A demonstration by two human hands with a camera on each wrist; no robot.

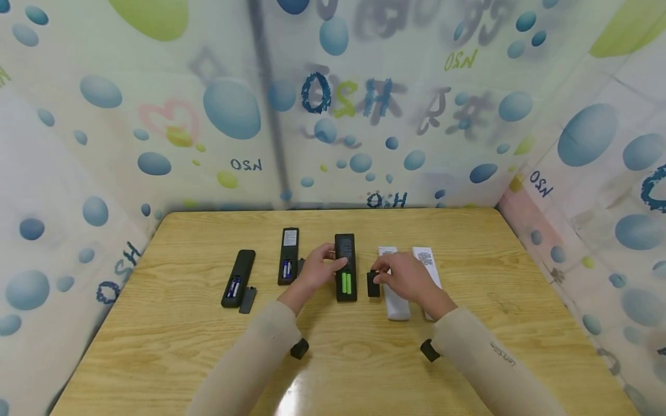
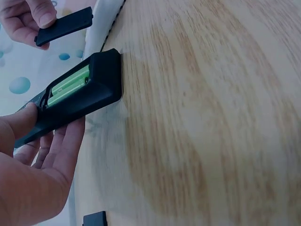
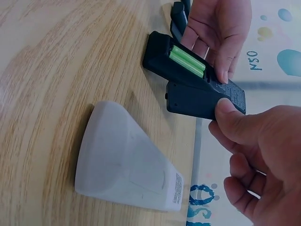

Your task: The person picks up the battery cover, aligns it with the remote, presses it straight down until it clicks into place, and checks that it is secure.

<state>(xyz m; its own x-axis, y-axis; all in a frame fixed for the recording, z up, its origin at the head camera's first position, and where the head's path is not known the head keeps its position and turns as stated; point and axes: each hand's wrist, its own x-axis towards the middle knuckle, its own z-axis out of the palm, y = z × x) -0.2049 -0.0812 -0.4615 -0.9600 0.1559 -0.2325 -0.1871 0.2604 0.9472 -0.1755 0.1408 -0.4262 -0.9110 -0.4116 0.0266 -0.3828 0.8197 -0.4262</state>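
Observation:
My left hand [image 1: 318, 269] grips a black remote control [image 1: 345, 248] by its sides, thumb on the back face. The remote's battery bay is uncovered, and two green batteries [image 2: 70, 87] lie side by side in it. Between thumb and fingers, my right hand [image 1: 408, 276] pinches a flat black battery cover [image 3: 190, 100], held just to the right of the remote and apart from it in the head view. Beneath the right hand lies a white remote control [image 3: 127, 155], face down on the table.
A second white remote [image 1: 426, 263] lies further right. To the left are two more black remotes, one nearer [image 1: 238, 280] and one farther [image 1: 289, 248], with blue-and-white batteries in their open bays. A loose cover [image 1: 247, 300] lies beside the nearer one. Patterned curtains [image 1: 333, 144] enclose the wooden table [image 1: 171, 341].

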